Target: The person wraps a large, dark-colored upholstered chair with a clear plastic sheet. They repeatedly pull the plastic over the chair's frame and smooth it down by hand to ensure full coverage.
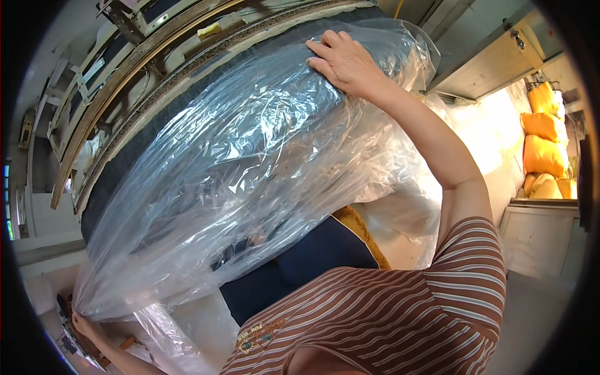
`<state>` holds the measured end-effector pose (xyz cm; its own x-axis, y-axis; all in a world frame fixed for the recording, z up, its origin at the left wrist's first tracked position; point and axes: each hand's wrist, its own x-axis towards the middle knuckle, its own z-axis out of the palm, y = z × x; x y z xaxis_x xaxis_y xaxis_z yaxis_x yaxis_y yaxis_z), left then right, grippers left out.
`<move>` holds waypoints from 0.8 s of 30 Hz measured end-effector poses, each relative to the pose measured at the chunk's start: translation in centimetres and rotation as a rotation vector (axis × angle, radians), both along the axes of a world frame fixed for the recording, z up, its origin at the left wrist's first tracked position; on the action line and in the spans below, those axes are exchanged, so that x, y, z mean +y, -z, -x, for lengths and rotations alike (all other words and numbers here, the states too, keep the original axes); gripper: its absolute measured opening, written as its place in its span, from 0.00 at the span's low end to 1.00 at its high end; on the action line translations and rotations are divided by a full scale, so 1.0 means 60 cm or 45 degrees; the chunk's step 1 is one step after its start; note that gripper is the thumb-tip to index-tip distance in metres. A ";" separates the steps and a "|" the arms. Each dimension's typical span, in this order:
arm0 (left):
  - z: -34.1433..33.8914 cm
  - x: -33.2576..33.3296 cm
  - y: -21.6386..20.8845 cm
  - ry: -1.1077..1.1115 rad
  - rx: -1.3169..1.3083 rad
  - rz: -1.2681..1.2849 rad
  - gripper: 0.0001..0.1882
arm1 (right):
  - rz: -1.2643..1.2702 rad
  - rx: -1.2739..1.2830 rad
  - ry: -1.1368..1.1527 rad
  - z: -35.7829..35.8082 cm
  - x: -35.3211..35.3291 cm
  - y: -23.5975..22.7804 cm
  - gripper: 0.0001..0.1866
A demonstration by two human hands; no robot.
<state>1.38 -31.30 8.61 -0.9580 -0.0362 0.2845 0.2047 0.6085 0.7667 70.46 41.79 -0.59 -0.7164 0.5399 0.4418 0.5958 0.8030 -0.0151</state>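
A large, clear plastic sheet (250, 144) stretches in front of me, shiny and full of long creases, over a dark padded surface (134, 172). At the lower left, my left hand (81, 324) is closed on a gathered end of the sheet, where the folds run together. My right hand (344, 62) rests on the sheet's far right part, fingers lightly bent and thumb apart from them. No bunched plastic shows in its fingers, though the palm side is hidden. The near edge of the sheet drapes over my dark trousers (294, 265).
Long curved wooden rails (119, 94) and a metal frame run along the far left side. A pale cabinet panel (487, 65) juts in at the upper right. Stacked yellow-orange bundles (545, 153) stand on a pale cabinet (540, 234) at the right. More loose plastic (169, 337) hangs below.
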 end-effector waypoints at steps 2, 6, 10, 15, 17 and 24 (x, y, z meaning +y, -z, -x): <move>0.000 -0.077 -0.054 0.118 0.037 0.031 0.24 | -0.015 -0.032 0.029 -0.002 -0.008 0.004 0.20; -0.046 -0.071 -0.010 -0.005 -0.021 0.047 0.23 | -0.097 0.029 0.020 -0.019 -0.033 0.001 0.16; -0.047 -0.104 -0.044 0.058 -0.156 -0.076 0.22 | -0.018 0.227 0.033 -0.005 0.021 -0.001 0.14; -0.108 -0.142 -0.025 0.021 -0.193 -0.181 0.23 | 0.442 0.207 0.327 0.003 0.072 0.001 0.11; -0.146 -0.171 -0.010 -0.027 -0.327 -0.141 0.24 | 0.512 0.314 0.320 -0.003 0.077 0.010 0.11; -0.144 -0.126 0.095 0.031 -0.345 -0.083 0.23 | 0.090 0.379 -0.098 -0.010 0.141 0.016 0.10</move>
<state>10.00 -38.89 2.92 -0.9996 -0.0218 0.0153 0.0007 0.5535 0.8328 71.07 50.25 -1.56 -0.6012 0.5262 0.6014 0.4947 0.8361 -0.2371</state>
